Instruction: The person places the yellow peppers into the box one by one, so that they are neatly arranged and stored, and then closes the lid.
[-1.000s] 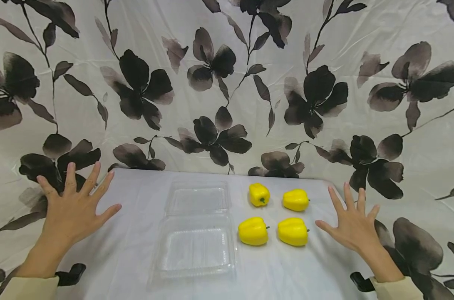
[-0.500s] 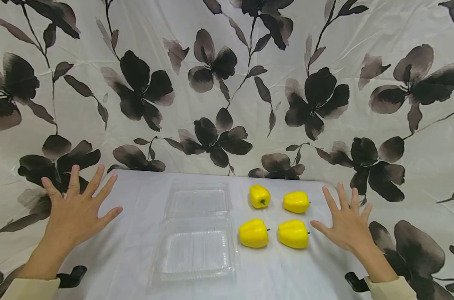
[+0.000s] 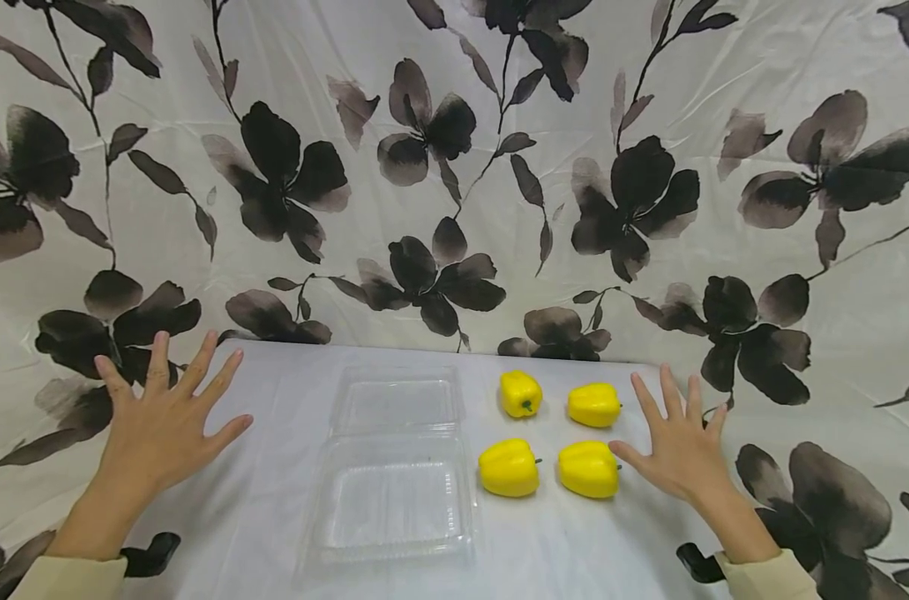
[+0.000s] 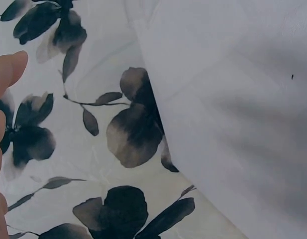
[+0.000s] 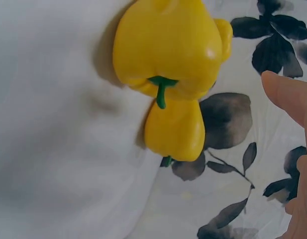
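Several yellow bell peppers with green stems sit on the right half of the table: a back-left pepper [image 3: 521, 394], a back-right pepper [image 3: 593, 405], a front-left pepper [image 3: 509, 467] and a front-right pepper [image 3: 587, 469]. Left of them lies a clear plastic clamshell box [image 3: 394, 500], its lid folded back away from me. My left hand [image 3: 165, 429], fingers spread, hovers over the table's left side and touches nothing. To the right of the peppers my right hand [image 3: 682, 446] is also spread, its thumb tip near the front-right pepper. In the right wrist view, peppers [image 5: 168, 50] show beside my thumb.
A white cloth covers the table [image 3: 252, 517]. Behind and beside it hangs a pale curtain [image 3: 514, 225] printed with dark flowers. Black straps [image 3: 152, 556] stick out by both wrists.
My right hand has moved left, closer to the peppers. The left hand has shifted slightly right. Peppers and box stay where they were.
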The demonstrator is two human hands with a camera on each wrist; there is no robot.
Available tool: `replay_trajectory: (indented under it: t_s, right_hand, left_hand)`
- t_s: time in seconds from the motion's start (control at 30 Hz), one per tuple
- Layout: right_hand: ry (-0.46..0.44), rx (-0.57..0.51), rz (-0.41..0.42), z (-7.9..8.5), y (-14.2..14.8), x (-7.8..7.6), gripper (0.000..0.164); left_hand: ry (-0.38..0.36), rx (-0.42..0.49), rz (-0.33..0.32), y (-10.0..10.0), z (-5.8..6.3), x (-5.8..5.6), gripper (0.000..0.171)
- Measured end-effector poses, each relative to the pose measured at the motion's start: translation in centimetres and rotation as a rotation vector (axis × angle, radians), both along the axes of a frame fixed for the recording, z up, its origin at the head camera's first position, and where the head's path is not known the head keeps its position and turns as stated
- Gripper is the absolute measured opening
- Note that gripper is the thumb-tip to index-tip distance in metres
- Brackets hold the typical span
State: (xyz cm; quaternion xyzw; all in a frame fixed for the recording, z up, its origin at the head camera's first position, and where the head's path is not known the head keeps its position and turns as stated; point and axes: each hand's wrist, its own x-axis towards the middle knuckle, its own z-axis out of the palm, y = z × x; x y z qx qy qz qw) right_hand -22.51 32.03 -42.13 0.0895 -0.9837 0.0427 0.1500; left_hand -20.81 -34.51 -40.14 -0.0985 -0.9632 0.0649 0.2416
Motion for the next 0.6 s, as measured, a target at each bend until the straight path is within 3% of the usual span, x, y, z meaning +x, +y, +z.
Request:
replay_trajectory:
  t_s: [0.6]
  right_hand:
    - [-0.024, 0.003, -0.013, 0.6, -1.9, -0.3, 0.111]
  left_hand:
    - [0.0, 0.036, -0.042, 1.1, -0.6, -0.2, 0.103]
